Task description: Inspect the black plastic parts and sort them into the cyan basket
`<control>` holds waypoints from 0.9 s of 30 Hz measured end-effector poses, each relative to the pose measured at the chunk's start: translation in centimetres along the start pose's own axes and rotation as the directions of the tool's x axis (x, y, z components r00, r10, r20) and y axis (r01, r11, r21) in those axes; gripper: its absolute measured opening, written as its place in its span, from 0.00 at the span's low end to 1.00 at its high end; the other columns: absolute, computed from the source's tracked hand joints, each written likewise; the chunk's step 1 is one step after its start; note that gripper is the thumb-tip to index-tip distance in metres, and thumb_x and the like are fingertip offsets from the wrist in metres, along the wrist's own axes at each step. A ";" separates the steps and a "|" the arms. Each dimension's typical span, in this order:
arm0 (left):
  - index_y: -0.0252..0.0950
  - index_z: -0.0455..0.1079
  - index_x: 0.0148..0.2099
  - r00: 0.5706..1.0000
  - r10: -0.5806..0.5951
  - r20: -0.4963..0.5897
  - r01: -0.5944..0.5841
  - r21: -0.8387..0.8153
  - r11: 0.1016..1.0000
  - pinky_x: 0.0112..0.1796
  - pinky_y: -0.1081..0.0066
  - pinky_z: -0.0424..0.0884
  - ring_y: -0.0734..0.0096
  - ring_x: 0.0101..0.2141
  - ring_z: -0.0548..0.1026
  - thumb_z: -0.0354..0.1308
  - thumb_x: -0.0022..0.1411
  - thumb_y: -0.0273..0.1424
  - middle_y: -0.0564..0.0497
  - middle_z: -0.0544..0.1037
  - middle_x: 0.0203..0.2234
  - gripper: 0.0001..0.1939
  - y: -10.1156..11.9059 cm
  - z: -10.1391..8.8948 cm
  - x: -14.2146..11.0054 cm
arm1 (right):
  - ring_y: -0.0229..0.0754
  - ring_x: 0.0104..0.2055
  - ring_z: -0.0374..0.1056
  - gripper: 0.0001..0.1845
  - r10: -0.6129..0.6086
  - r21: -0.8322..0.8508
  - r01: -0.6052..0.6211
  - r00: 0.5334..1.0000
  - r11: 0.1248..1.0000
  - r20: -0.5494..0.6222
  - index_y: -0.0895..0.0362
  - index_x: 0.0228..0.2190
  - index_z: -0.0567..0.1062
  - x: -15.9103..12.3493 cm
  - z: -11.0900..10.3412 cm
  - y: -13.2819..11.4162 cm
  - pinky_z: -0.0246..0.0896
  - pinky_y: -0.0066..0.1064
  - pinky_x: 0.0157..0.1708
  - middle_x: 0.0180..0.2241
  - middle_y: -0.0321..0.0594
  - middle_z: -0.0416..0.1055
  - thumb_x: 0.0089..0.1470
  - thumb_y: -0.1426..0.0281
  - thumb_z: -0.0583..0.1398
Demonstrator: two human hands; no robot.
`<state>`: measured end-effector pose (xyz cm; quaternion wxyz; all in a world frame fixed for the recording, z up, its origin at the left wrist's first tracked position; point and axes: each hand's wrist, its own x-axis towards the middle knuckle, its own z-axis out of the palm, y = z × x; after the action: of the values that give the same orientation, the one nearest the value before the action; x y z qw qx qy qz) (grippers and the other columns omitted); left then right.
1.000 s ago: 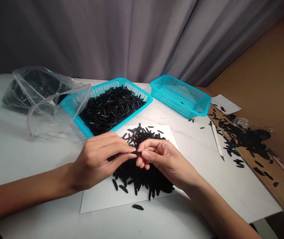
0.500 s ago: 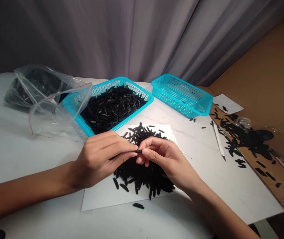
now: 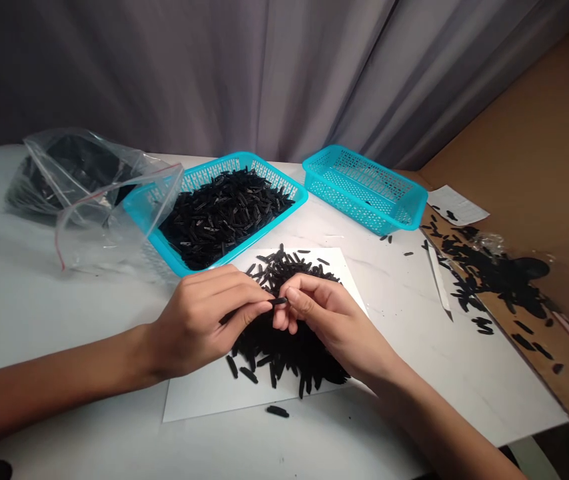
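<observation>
- Left hand (image 3: pixel 204 320): grip closed, pinching one end of a slim black piece (image 3: pixel 279 301)
- Right hand (image 3: pixel 327 327): grip closed on the piece's other end, above a black pile (image 3: pixel 284 353)
- White sheet (image 3: pixel 204 393) under the pile, on the counter (image 3: pixel 39 320)
- Farther: teal basket (image 3: pixel 164 253) heaped with black pieces, touching a clear zip bag (image 3: pixel 99 227); second teal basket (image 3: pixel 364 200) to the right
</observation>
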<state>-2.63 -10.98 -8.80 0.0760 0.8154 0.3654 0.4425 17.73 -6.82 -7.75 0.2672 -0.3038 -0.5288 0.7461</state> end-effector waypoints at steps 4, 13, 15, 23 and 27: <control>0.33 0.73 0.40 1.000 -0.007 0.031 0.007 -0.007 1.000 0.34 0.70 0.72 0.72 0.31 0.76 0.61 0.65 0.19 0.51 0.81 0.29 0.05 0.1 -0.1 0.1 | 0.35 0.30 0.68 0.14 0.020 0.028 -0.021 0.999 0.999 0.025 0.58 0.32 0.74 0.0 0.0 0.2 0.63 0.27 0.33 0.29 0.38 0.75 0.66 0.61 0.60; 0.40 0.75 0.42 0.986 -0.155 -0.059 0.158 0.603 0.782 0.35 0.62 0.69 0.58 0.36 0.79 0.61 0.66 0.32 0.49 0.83 0.36 0.04 -3.1 -4.7 2.7 | 0.54 0.52 0.65 0.13 -0.290 -0.931 0.192 0.952 0.310 0.100 0.57 0.49 0.75 -0.2 -1.9 -0.3 0.64 0.48 0.52 0.48 0.48 0.74 0.61 0.71 0.63; 0.39 0.75 0.47 0.982 -0.190 -0.011 0.162 0.574 0.802 0.38 0.60 0.70 0.56 0.40 0.79 0.61 0.66 0.34 0.48 0.83 0.39 0.08 -3.4 -4.6 2.7 | 0.53 0.48 0.66 0.07 -0.262 -0.951 0.190 0.957 0.244 0.124 0.58 0.43 0.76 0.0 -2.2 -0.1 0.66 0.47 0.48 0.45 0.47 0.75 0.62 0.74 0.61; 0.33 0.74 0.45 0.988 0.093 0.127 -0.126 0.281 0.951 0.37 0.63 0.70 0.62 0.36 0.77 0.64 0.64 0.27 0.47 0.82 0.36 0.07 -1.2 -2.5 1.8 | 0.39 0.35 0.72 0.03 -0.402 -0.774 0.221 0.914 0.593 -0.048 0.55 0.37 0.77 -0.4 -1.4 -0.4 0.67 0.32 0.37 0.34 0.36 0.77 0.61 0.75 0.64; 0.32 0.74 0.45 0.986 0.022 0.167 -0.030 0.045 0.999 0.39 0.66 0.72 0.67 0.36 0.77 0.64 0.65 0.26 0.47 0.81 0.35 0.07 -0.5 -1.7 1.2 | 0.36 0.34 0.75 0.02 -0.284 -0.436 0.208 0.952 0.875 -0.115 0.54 0.34 0.79 -0.7 -0.3 -0.8 0.69 0.27 0.35 0.32 0.33 0.78 0.57 0.71 0.68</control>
<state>-3.81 -10.11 -7.19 0.0812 0.8557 0.3576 0.3650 18.49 -6.91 -6.99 0.3344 -0.3486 -0.6852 0.5451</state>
